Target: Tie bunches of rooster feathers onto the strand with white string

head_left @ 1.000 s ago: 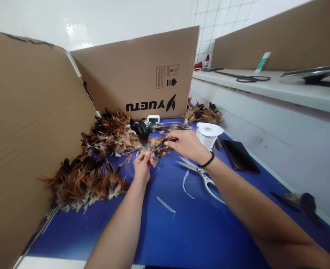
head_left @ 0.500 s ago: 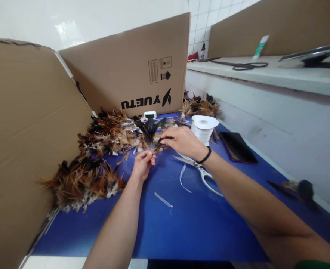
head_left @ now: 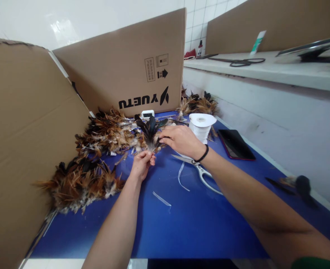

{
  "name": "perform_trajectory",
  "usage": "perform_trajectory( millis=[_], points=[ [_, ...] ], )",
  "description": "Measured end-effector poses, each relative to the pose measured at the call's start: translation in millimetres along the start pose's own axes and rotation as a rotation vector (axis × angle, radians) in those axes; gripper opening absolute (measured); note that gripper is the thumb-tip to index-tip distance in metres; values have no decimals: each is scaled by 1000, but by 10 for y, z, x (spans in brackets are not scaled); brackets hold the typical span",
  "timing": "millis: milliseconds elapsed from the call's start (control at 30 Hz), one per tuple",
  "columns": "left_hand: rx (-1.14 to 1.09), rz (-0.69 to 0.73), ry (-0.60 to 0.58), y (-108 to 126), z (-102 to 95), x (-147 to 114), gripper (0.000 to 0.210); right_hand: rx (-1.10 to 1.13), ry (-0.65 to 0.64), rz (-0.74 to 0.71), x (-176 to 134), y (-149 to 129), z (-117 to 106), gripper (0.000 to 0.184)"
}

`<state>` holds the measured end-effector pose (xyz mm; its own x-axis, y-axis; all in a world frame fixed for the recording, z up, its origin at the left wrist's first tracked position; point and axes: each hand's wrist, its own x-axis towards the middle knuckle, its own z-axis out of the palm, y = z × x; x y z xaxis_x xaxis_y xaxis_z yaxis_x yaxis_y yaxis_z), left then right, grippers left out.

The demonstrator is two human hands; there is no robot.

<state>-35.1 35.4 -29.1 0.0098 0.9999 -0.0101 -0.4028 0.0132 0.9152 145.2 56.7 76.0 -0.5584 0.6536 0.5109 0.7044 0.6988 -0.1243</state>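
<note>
My left hand point(head_left: 142, 163) pinches the pale, downy base of a small bunch of feathers point(head_left: 150, 129), which fans upward with dark, greenish-black tips. At the bunch's right side, my right hand point(head_left: 180, 140) is closed, thumb against fingers, on a dark feather point(head_left: 157, 142); its far end is hidden by the fingers. Below my right wrist lie white-handled scissors point(head_left: 202, 172), their blades pointing left. A spool of white ribbon point(head_left: 202, 127) stands just behind my right hand. Two short pieces of clear ribbon point(head_left: 162, 198) rest on the blue tabletop point(head_left: 193, 228).
Brown feather piles point(head_left: 83, 183) line the left side, with another pile point(head_left: 200, 104) at the back right. Cardboard panels point(head_left: 111, 71) wall off the left and back. A small white digital display point(head_left: 148, 114), a phone point(head_left: 236, 144) and loose dark feathers point(head_left: 303, 186) lie around.
The right fingers have brought the dark feather slightly left, closer against the bunch. My left hand keeps its pinch. The whole view has shifted slightly.
</note>
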Motion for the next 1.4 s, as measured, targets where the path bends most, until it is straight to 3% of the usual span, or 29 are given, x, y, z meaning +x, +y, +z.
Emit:
perform_trajectory(
  millis=[600, 867, 1400],
  points=[
    [29, 1, -13, -27, -13, 14, 27, 5, -59, -5, -7, -10, 4, 16],
    [68, -10, -2, -39, -2, 17, 28, -143, -141, -12, -19, -75, 6, 15],
    [40, -10, 17, -16, 30, 1, 33, -58, 32, -97, -43, -43, 249, 17]
  ],
)
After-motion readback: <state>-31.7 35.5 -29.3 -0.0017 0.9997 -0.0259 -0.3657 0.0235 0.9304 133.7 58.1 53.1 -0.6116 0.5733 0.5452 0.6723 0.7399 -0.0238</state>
